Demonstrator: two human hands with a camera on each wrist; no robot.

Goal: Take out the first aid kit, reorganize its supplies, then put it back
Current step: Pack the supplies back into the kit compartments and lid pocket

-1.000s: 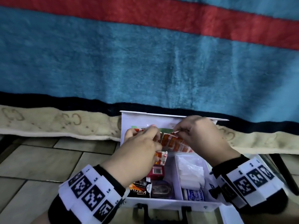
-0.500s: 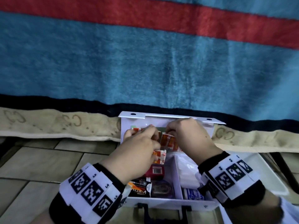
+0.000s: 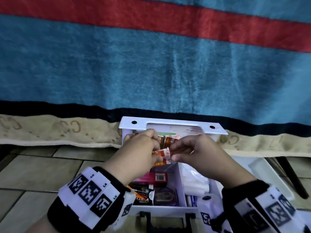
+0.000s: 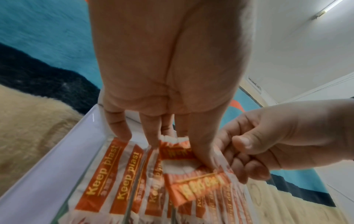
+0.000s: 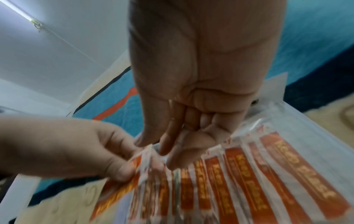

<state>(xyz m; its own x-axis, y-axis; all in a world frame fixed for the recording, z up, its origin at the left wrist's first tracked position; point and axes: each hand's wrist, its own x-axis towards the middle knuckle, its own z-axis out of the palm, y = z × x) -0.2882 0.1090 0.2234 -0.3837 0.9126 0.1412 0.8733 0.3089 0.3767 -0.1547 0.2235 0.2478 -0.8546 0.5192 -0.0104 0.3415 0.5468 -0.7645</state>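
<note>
The white first aid kit (image 3: 161, 210) stands open on the tiled floor, its lid (image 3: 168, 122) upright against the blanket. Above its back half both hands hold a strip of orange-and-white "Keep plast" plasters (image 3: 169, 140). My left hand (image 3: 156, 146) pinches a folded end of the strip (image 4: 191, 189) between thumb and fingers. My right hand (image 3: 174, 153) pinches the strip's edge right beside it. In the wrist views the plasters (image 5: 249, 174) fan out below my right hand (image 5: 172, 151) and my left hand (image 4: 182, 151).
Inside the kit lie a pink box (image 3: 154, 178), a black-and-orange pack (image 3: 143, 195) and a white gauze bag (image 3: 195, 180). A white tray (image 3: 269, 179) and a dark leg (image 3: 291, 179) are at the right. A blue-and-red blanket (image 3: 151, 64) hangs behind.
My right hand has moved left, close to the left hand. The plaster strip, spread between the hands before, is now folded and bunched between them.
</note>
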